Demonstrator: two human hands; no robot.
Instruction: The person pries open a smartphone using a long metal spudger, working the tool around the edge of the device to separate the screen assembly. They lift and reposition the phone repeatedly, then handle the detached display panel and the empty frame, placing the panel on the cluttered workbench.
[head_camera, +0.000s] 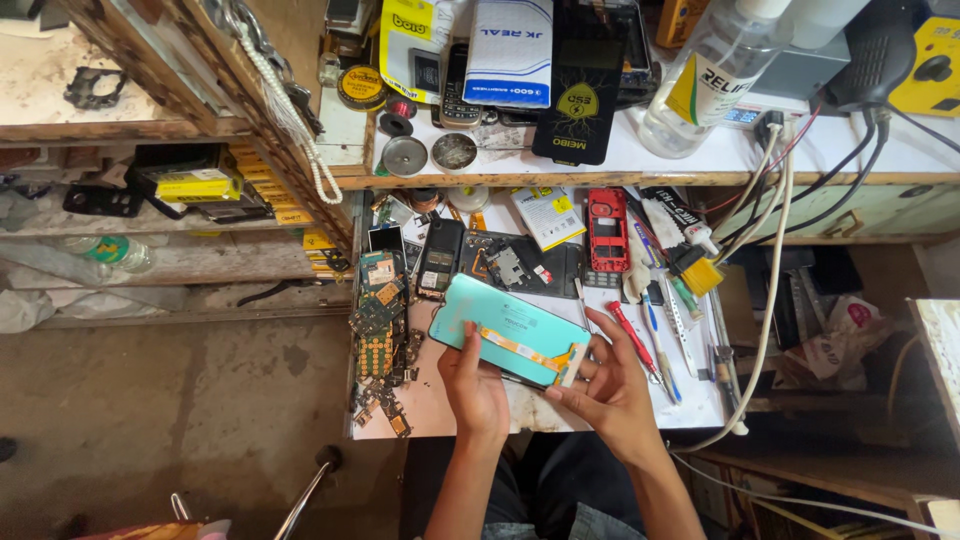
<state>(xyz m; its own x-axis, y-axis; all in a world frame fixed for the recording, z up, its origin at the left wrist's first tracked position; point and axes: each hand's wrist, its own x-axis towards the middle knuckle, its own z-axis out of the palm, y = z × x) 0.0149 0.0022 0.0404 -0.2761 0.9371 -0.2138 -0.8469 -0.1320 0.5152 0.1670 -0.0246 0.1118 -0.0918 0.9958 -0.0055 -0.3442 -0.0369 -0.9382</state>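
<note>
A teal phone screen panel (510, 343) sits in the middle of the frame, held tight between both hands. The left hand (476, 385) grips its lower edge. The right hand (605, 390) pinches its right end. A red phone (607, 232) lies above, on the white table (440, 405).

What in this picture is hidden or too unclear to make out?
- Head view: the underside of the teal phone panel faces away from the camera.
- The left hand and right hand cover its near edge and corner.
- The circuit boards at the bench's left edge are too small to tell apart.
- The clear bottle is cut off by the top edge.
</note>
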